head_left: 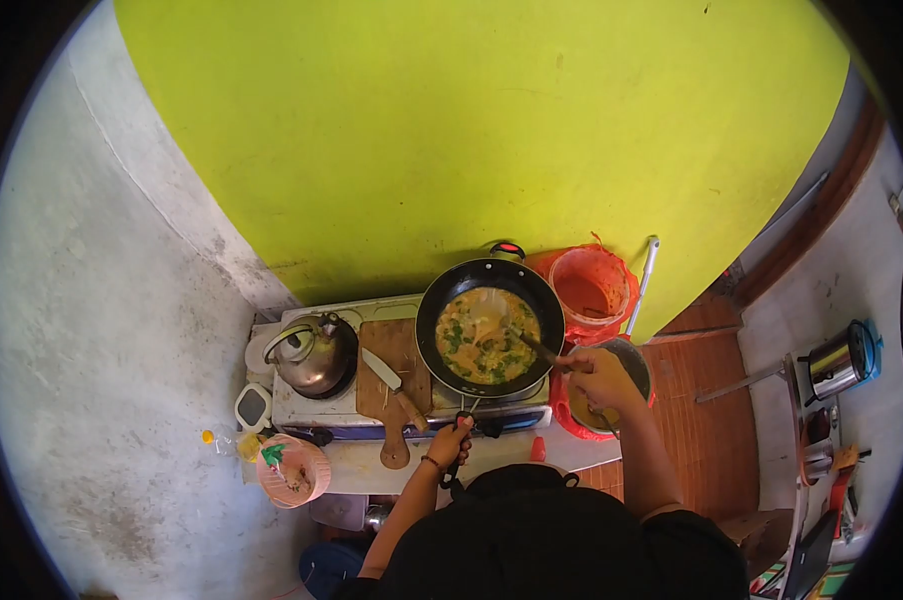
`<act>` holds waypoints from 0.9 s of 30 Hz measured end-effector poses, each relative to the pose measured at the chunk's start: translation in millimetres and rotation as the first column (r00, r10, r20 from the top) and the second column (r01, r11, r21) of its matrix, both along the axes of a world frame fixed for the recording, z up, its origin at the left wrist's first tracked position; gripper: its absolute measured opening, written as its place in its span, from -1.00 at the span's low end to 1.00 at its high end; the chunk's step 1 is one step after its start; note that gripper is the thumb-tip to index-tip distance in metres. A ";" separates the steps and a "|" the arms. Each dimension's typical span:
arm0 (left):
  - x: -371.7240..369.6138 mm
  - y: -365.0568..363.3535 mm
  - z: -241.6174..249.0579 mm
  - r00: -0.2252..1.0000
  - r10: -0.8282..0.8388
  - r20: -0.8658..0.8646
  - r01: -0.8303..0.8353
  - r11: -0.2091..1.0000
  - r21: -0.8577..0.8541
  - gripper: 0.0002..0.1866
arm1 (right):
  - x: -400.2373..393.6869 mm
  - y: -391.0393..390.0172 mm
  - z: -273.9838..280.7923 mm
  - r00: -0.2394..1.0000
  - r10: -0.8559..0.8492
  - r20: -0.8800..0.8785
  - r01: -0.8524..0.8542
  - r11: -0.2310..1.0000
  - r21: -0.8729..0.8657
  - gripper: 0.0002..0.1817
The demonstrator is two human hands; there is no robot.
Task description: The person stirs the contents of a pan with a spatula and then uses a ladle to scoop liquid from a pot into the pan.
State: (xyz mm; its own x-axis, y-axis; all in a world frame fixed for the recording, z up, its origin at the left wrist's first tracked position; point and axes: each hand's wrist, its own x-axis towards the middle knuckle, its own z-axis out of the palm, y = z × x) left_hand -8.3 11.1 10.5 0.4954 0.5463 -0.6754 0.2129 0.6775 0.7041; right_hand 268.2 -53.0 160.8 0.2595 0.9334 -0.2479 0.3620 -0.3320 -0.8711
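Note:
A black wok (428, 318) sits on the right side of the stove, holding a yellowish soupy food (468, 350) with green pieces. My left hand (451, 440) is closed around the wok's long black handle (461, 420), which points toward me. Above the wok's right rim, my right hand (601, 378) grips the brown handle of a spatula (541, 348). The spatula's head lies in the food and is partly covered by it. To the left of the wok, a knife (383, 372) with a wooden handle rests on a wooden cutting board (396, 345).
A metal kettle (316, 362) stands on the stove's (291, 408) left side. A pink basket (294, 470) is at the front left. Right of the wok are a red bucket (591, 285) and a bowl (631, 362) partly behind my right arm. A green wall (491, 130) rises behind.

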 end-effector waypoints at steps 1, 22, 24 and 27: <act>-0.2 0.0 -1.3 1.000 -0.001 0.005 0.001 1.000 -0.001 -0.56 | 5.6 2.7 -12.9 0.998 -0.010 0.059 0.006 0.998 0.064 -0.68; 0.2 0.0 0.2 1.000 0.001 -0.003 -0.001 1.000 -0.005 -0.57 | -23.7 35.2 -29.5 1.000 0.011 0.006 -0.010 0.980 -0.200 -0.71; 0.2 0.0 -0.6 1.000 0.006 -0.006 -0.006 1.000 -0.009 -0.57 | -25.6 37.3 -31.5 1.000 -0.001 0.019 0.005 0.975 -0.222 -0.72; 0.6 0.4 -1.2 1.000 0.004 -0.001 -0.004 1.000 -0.020 -0.58 | -24.0 39.8 -33.7 0.998 0.043 0.045 -0.032 0.974 -0.226 -0.73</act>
